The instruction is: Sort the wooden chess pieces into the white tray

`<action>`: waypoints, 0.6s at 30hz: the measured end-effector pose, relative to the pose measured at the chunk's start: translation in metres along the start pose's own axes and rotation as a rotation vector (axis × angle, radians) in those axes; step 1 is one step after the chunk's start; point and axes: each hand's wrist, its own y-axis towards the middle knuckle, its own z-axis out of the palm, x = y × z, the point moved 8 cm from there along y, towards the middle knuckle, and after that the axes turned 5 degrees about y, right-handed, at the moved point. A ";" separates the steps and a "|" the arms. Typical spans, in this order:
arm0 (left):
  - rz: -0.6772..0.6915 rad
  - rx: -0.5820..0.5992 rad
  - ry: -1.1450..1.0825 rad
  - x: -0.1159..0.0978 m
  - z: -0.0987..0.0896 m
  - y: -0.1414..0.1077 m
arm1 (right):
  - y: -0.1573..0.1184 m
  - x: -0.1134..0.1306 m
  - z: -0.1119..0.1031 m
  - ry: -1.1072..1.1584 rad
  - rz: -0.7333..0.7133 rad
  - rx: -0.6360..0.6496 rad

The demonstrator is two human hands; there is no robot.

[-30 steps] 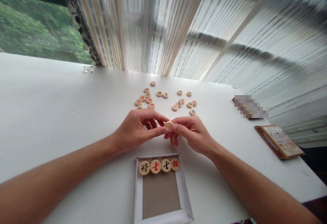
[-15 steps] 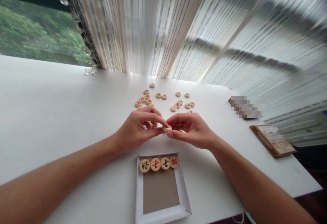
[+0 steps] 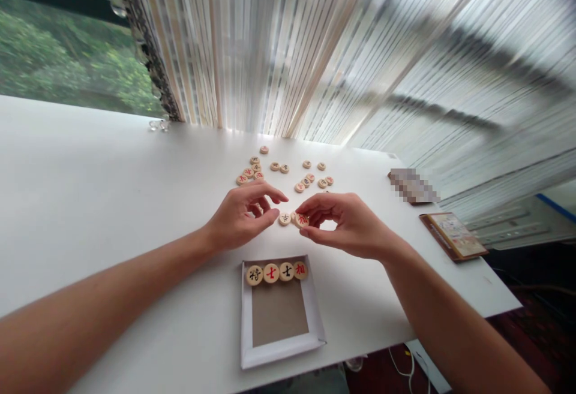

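Observation:
My right hand (image 3: 337, 223) pinches a round wooden Chinese chess piece (image 3: 301, 219) with a red character, tilted so its face shows. Just left of it, a piece with a black character (image 3: 285, 218) lies on the table. My left hand (image 3: 245, 214) hovers beside that piece, thumb and forefinger apart, holding nothing. Nearer me is a shallow white box (image 3: 246, 322) with a grey-brown bottom. Along its far wall sits a row of several pieces (image 3: 271, 273), red and black characters facing up.
Several more chess pieces (image 3: 249, 173) lie scattered beyond my hands on the white table (image 3: 112, 202). A brown-edged booklet (image 3: 454, 235) and a blurred-out item (image 3: 413, 186) are at the right. String curtains hang behind, and a cable (image 3: 400, 364) shows below the table edge.
My left hand has let go of the red-character piece and drawn back a little. My right hand keeps that piece and has turned its face toward me. The view has shifted slightly.

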 end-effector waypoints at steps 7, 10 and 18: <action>-0.016 -0.009 -0.020 0.002 0.000 0.002 | -0.039 0.010 0.005 -0.110 -0.008 -0.028; -0.012 -0.009 -0.023 0.002 0.000 0.002 | -0.050 0.011 0.010 -0.165 -0.017 -0.027; -0.023 0.006 -0.032 0.003 0.001 0.001 | -0.055 0.003 0.027 -0.242 0.004 0.046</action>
